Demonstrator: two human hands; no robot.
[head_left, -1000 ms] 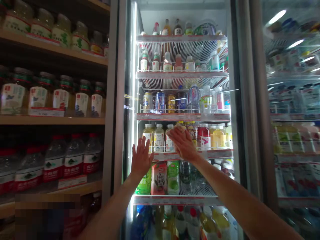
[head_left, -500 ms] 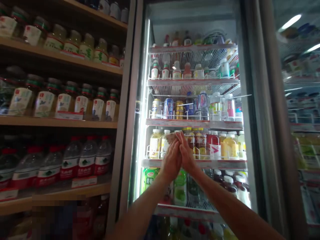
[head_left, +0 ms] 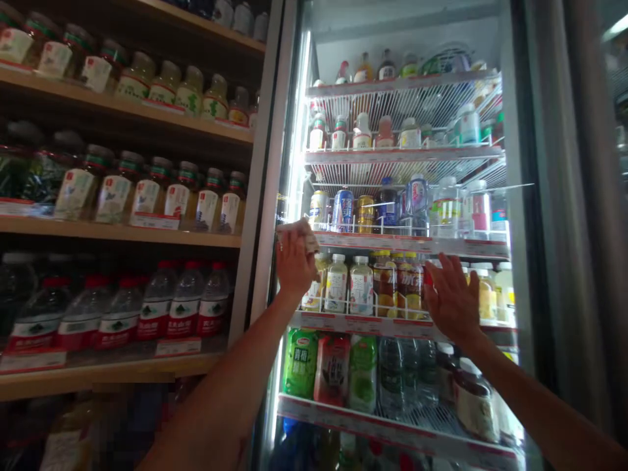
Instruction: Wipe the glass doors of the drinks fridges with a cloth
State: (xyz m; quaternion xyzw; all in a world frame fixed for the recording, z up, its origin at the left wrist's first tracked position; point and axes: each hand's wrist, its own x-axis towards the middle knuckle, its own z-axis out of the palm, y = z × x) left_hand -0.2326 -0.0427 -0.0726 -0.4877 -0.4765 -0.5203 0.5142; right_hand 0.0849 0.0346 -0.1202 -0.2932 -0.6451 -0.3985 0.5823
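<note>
My left hand [head_left: 296,267] is raised at the left side of the lit drinks fridge, with a pale crumpled cloth [head_left: 300,233] under and above its fingers. The cloth appears to lie against the glass door [head_left: 338,36]. Farther right, my right hand [head_left: 451,297] holds nothing. Its fingers are spread in front of the fridge's bottle row; whether it touches the glass I cannot tell. Between the hands, behind the glass, stand white-labelled bottles [head_left: 360,286] and dark tea bottles with yellow caps [head_left: 384,281].
Wooden shelves [head_left: 112,239] with several rows of jars and red-capped water bottles [head_left: 184,299] stand on the left. The metal door frame [head_left: 267,163] separates them from the fridge. Another glass door frame [head_left: 554,196] edges the right side.
My hands were together at the middle of the door; they have moved apart, the left with the cloth to the left and up, the right to the right. The view has shifted slightly.
</note>
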